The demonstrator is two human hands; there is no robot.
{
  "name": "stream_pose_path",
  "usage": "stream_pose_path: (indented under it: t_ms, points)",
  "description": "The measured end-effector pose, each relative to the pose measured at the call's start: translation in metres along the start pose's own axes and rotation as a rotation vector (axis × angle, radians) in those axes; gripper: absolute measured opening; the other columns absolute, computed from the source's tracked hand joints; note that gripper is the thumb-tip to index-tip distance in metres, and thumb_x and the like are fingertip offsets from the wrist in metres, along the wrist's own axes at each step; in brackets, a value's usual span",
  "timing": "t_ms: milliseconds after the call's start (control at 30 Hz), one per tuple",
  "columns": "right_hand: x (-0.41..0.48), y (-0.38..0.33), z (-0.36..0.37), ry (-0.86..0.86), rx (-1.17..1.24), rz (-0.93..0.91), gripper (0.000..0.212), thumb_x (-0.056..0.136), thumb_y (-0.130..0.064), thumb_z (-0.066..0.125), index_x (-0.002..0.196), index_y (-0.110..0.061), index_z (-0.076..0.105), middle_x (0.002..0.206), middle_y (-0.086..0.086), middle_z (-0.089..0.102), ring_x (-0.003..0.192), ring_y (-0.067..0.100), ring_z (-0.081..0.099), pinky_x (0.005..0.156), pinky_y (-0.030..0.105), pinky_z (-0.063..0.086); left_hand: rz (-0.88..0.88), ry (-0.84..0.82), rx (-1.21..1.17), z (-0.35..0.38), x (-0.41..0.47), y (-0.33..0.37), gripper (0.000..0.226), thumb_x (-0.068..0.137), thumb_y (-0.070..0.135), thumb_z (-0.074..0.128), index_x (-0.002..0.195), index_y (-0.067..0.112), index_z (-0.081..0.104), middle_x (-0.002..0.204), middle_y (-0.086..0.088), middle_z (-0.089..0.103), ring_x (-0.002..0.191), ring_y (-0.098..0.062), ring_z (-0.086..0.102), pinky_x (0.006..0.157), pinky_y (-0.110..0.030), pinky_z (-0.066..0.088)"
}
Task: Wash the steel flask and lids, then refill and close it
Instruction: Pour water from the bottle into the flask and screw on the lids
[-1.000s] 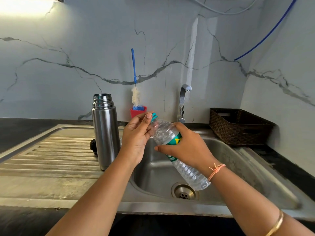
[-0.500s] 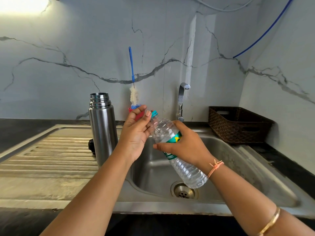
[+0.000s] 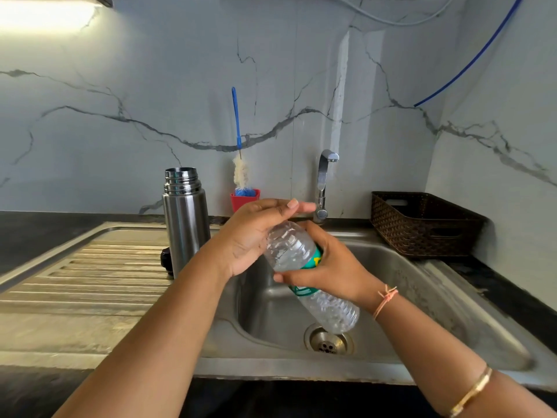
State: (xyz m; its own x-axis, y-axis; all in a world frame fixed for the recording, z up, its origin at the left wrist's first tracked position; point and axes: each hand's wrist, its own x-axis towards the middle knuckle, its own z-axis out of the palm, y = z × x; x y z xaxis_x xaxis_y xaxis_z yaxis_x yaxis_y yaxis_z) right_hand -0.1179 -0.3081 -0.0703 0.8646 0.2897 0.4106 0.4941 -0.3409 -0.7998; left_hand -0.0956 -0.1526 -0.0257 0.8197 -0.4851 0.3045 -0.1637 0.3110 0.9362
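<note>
The steel flask [image 3: 185, 224] stands upright with its mouth uncovered on the drainboard [image 3: 90, 276], left of the sink basin. A black lid [image 3: 166, 260] peeks out behind its base. Over the basin I hold a clear plastic water bottle [image 3: 289, 248] with a teal label, tilted with its neck up and to the left. My right hand [image 3: 334, 270] grips the bottle round its middle. My left hand [image 3: 250, 236] is curled over the bottle's neck and covers the cap, which is hidden.
A blue-handled bottle brush [image 3: 241, 173] stands in a red holder [image 3: 241, 200] against the marble wall. The tap [image 3: 324, 182] is behind the basin, with no water seen running. A brown woven basket [image 3: 422, 224] sits at the back right. The drain [image 3: 328, 342] lies below the bottle.
My left hand has closed further over the bottle's neck, and the teal cap seen between its fingers earlier is now hidden. The bottle and my right hand have barely moved.
</note>
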Motion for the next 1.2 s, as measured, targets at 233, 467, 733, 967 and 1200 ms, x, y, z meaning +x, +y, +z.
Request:
stream_pose_path:
  t_ms: [233, 467, 733, 967, 1200]
  points:
    - [0.000, -0.009, 0.013, 0.285, -0.566, -0.023, 0.073, 0.069, -0.053, 0.075, 0.129, -0.030, 0.040, 0.114, -0.009, 0.059, 0.095, 0.012, 0.062, 0.080, 0.033, 0.055, -0.101, 0.362, -0.124, 0.006, 0.008, -0.006, 0.014, 0.076, 0.032, 0.071, 0.081, 0.019, 0.070, 0.090, 0.001, 0.071, 0.088, -0.016, 0.065, 0.080, -0.033, 0.052]
    - [0.004, -0.007, 0.013, 0.278, -0.686, -0.117, 0.074, 0.071, -0.051, 0.073, 0.133, -0.031, 0.038, 0.114, -0.008, 0.059, 0.093, 0.012, 0.061, 0.074, 0.026, 0.052, -0.075, 0.453, -0.119, 0.013, 0.006, -0.019, 0.026, 0.085, 0.038, 0.063, 0.085, 0.013, 0.069, 0.080, -0.002, 0.070, 0.075, -0.017, 0.066, 0.067, -0.030, 0.052]
    - [0.001, 0.007, 0.000, 0.030, -0.020, -0.006, 0.075, 0.066, -0.018, 0.086, 0.130, -0.026, 0.046, 0.108, -0.008, 0.066, 0.097, 0.009, 0.066, 0.090, 0.033, 0.054, -0.051, 0.220, 0.042, 0.006, 0.001, -0.022, 0.041, 0.069, 0.041, 0.065, 0.096, 0.011, 0.072, 0.102, -0.004, 0.073, 0.093, -0.018, 0.068, 0.079, -0.031, 0.054]
    - [-0.001, -0.005, 0.023, 0.443, -1.046, -0.161, 0.080, 0.069, -0.050, 0.074, 0.133, -0.019, 0.038, 0.110, 0.005, 0.058, 0.082, 0.028, 0.066, 0.061, 0.033, 0.050, 0.007, 0.538, -0.224, 0.017, 0.008, -0.020, 0.017, 0.076, 0.027, 0.075, 0.073, 0.013, 0.067, 0.073, -0.002, 0.071, 0.069, -0.016, 0.067, 0.068, -0.030, 0.055]
    - [0.006, -0.001, 0.021, 0.521, -1.115, -0.248, 0.082, 0.058, -0.043, 0.082, 0.123, -0.012, 0.044, 0.098, 0.011, 0.062, 0.074, 0.032, 0.066, 0.059, 0.037, 0.052, 0.030, 0.685, -0.309, 0.024, 0.017, -0.016, 0.018, 0.085, 0.028, 0.069, 0.079, 0.011, 0.065, 0.077, -0.001, 0.069, 0.074, -0.015, 0.064, 0.069, -0.030, 0.054]
